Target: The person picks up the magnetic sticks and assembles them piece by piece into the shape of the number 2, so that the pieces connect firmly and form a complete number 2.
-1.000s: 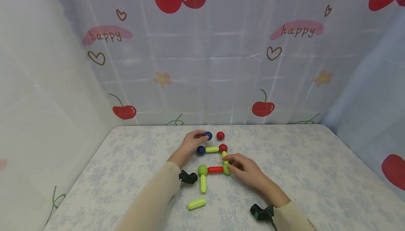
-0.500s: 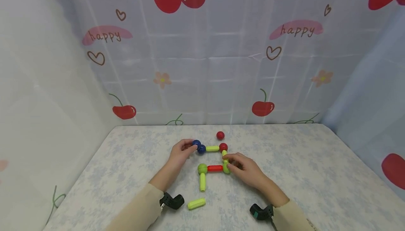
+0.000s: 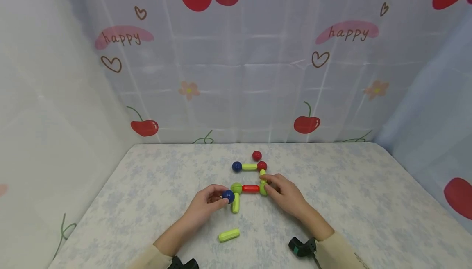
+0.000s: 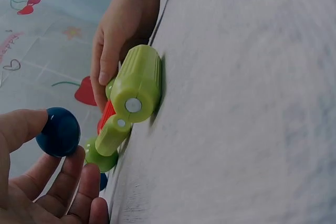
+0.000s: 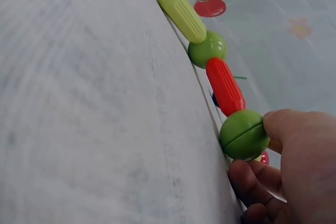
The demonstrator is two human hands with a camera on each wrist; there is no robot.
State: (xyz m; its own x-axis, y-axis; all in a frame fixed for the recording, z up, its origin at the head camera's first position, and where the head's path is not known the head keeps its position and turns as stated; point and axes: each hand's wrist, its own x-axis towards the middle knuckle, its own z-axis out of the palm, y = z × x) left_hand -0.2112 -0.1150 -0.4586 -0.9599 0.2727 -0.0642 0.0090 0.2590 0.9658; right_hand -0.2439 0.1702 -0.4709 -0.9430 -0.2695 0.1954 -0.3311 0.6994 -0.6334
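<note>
My left hand (image 3: 204,205) pinches a blue ball (image 3: 228,196) between thumb and fingers. In the left wrist view, a gap separates this ball from the yellow-green rod (image 4: 114,135) beside it. A chain of rods and balls lies on the table. Its red rod (image 3: 251,188) joins two green balls, the left one (image 3: 236,188) bearing a rod that points toward me. At the right green ball (image 5: 244,135), my right hand (image 3: 289,197) grips with thumb and fingers. Farther back, the chain has a red ball (image 3: 262,166), another rod (image 3: 249,166) and a blue end ball (image 3: 237,166).
A loose yellow-green rod (image 3: 229,235) lies nearer to me, between the forearms. Behind the chain sits a separate red ball (image 3: 257,155). Patterned curtains (image 3: 236,76) enclose the back and sides of the pale table (image 3: 350,203). A black device is strapped at each wrist.
My left hand has carried the blue ball from the back of the table toward me, past the chain's blue end, to beside the left green ball. The right hand keeps its hold.
</note>
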